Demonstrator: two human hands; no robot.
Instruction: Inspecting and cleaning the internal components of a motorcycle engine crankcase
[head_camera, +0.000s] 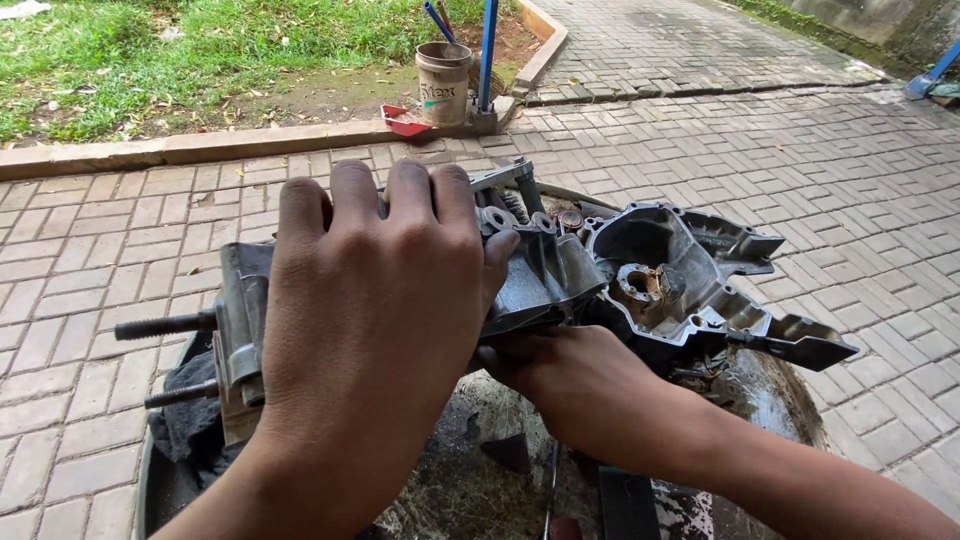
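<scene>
Gripping grey engine casing (640, 280) — left hand (370, 310) on top, right hand (580, 390) beneath, labelled tan bucket (443, 85) behind

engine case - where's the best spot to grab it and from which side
Probably the engine case by its solid middle, from above, as the left hand does, with the right hand under its near edge. The studs at left and thin flanges at right look like poorer holds.

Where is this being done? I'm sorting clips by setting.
Outdoors, probably a paved yard or driveway used as a makeshift repair spot: brick paving, a grass verge behind a kerb, and both hands on a metal engine casing over a dirty basin.
</scene>
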